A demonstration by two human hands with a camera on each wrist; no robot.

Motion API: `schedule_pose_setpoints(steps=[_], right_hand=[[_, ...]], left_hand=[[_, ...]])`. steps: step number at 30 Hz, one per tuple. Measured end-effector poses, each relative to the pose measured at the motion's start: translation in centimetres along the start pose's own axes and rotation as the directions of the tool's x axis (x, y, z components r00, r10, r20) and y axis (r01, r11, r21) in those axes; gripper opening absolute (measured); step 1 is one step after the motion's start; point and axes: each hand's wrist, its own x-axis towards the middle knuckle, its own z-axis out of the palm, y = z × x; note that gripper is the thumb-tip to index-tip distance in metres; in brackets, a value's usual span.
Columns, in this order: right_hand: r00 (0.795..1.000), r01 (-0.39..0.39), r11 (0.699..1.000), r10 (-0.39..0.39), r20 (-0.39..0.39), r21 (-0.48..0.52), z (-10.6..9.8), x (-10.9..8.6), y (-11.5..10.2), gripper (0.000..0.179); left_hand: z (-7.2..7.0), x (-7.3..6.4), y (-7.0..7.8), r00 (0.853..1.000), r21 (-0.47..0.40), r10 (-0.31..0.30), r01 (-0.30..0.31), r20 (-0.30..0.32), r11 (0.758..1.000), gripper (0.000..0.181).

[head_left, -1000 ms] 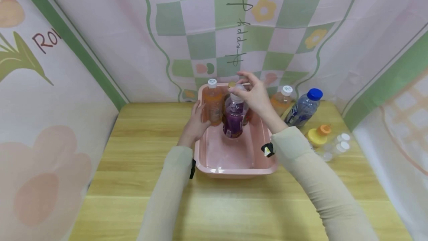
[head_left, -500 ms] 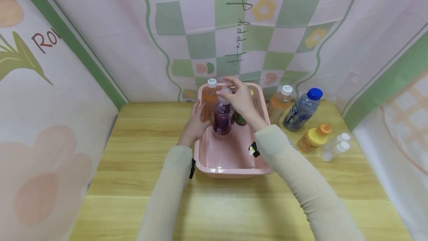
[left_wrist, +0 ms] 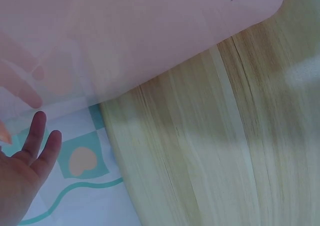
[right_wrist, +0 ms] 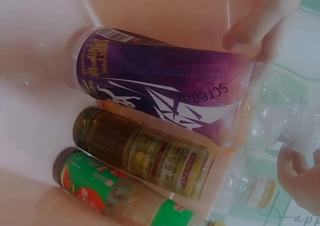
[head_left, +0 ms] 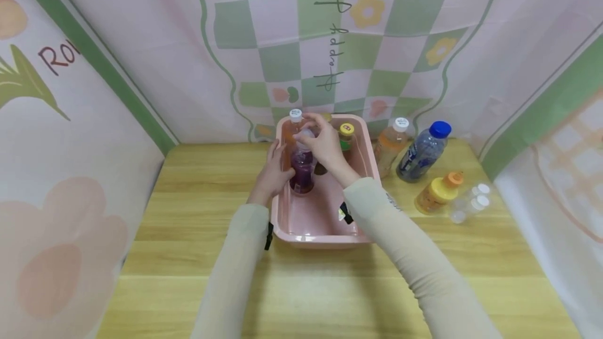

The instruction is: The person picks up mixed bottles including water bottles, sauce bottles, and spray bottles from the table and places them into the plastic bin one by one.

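My right hand (head_left: 325, 146) pinches the whitish top of a purple-labelled drink bottle (head_left: 302, 170), upright inside the pink plastic basin (head_left: 320, 239). Thumb and fingers show by the bottle's clear neck in the right wrist view. My left hand (head_left: 271, 176) rests at the basin's left rim, thumb reaching over it towards the bottle's base. In the left wrist view its fingers (left_wrist: 47, 153) are straight and spread beside the basin's outer wall. Behind the purple bottle is a white-capped orange drink bottle (head_left: 296, 116), mostly hidden.
A brown bottle (right_wrist: 145, 156) and a green-labelled bottle with a yellow cap (head_left: 346, 130) stand in the basin. Right of it on the wooden table are another orange drink bottle (head_left: 392, 145), a blue-capped bottle (head_left: 424, 150), a yellow bottle (head_left: 438, 192) and small clear bottles (head_left: 471, 204).
My right hand has carried the purple bottle leftwards inside the basin, to beside my left thumb. The green-labelled bottle has come into sight. The left hand has stayed at the rim.
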Motion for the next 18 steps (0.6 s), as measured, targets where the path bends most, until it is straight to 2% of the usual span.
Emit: schedule_pose_setpoints(steps=[7,18], right_hand=[[1.000,0.013,1.000,-0.013,0.015,-0.007,0.40,-0.10,0.29,0.052],[1.000,0.009,1.000,-0.009,0.019,-0.019,0.77,-0.01,0.41,0.054]], left_hand=[[-0.12,-0.08,0.15,1.000,-0.005,-0.008,0.009,0.008,1.000,0.085],[-0.07,0.00,-0.02,1.000,0.007,0.013,-0.014,0.007,1.000,0.095]])
